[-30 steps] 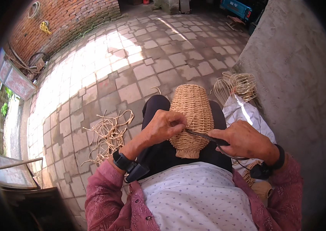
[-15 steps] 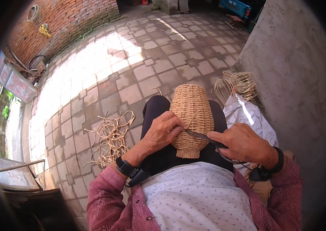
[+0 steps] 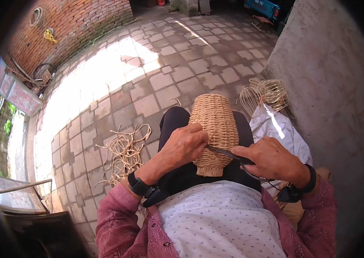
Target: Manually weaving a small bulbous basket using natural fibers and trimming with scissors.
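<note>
A tan woven rope basket [image 3: 215, 118], wide in the middle and narrower at its near end, rests on my lap between my dark-trousered thighs. My left hand [image 3: 185, 144] is closed in a pinch against the basket's left side; its fingertips hide what they hold. From the right, my right hand [image 3: 272, 160] grips a pair of dark scissors [image 3: 224, 152] by the looped handles. The scissors' blades lie across the lower front of the basket, and their tip reaches my left fingertips.
On the paving to the left lies a tangle of loose tan cord [image 3: 124, 155]. Wire frames [image 3: 272, 95] and a white cloth sack [image 3: 276, 129] sit at the right, beside a grey wall [image 3: 332, 86]. A blue vehicle [image 3: 264, 8] stands at the back right.
My left hand has rolled slightly, its knuckles more raised and its fingers more tightly gathered. The basket, scissors and right hand stay nearly in place.
</note>
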Action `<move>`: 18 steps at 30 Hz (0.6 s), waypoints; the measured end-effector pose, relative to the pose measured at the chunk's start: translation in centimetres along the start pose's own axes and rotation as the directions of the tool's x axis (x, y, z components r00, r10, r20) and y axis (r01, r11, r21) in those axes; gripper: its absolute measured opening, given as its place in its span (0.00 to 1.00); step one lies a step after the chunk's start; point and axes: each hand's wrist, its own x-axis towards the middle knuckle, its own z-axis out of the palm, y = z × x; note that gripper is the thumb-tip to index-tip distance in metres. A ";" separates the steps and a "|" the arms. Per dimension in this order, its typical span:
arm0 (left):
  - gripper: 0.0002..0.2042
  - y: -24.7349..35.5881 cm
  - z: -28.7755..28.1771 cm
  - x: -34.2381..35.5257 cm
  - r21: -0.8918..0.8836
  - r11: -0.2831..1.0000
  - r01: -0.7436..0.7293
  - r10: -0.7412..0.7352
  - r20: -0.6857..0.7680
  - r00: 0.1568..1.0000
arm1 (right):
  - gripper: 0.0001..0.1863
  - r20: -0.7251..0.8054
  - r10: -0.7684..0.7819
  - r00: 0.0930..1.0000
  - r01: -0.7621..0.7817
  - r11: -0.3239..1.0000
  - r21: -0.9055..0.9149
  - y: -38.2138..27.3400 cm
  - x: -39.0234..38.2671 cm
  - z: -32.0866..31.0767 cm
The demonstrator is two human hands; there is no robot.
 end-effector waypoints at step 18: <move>0.05 1.1 0.6 -0.7 -0.055 0.992 0.118 -0.120 -0.035 0.992 | 0.26 -0.155 0.012 0.988 0.005 0.995 0.104 0.9 -2.7 1.1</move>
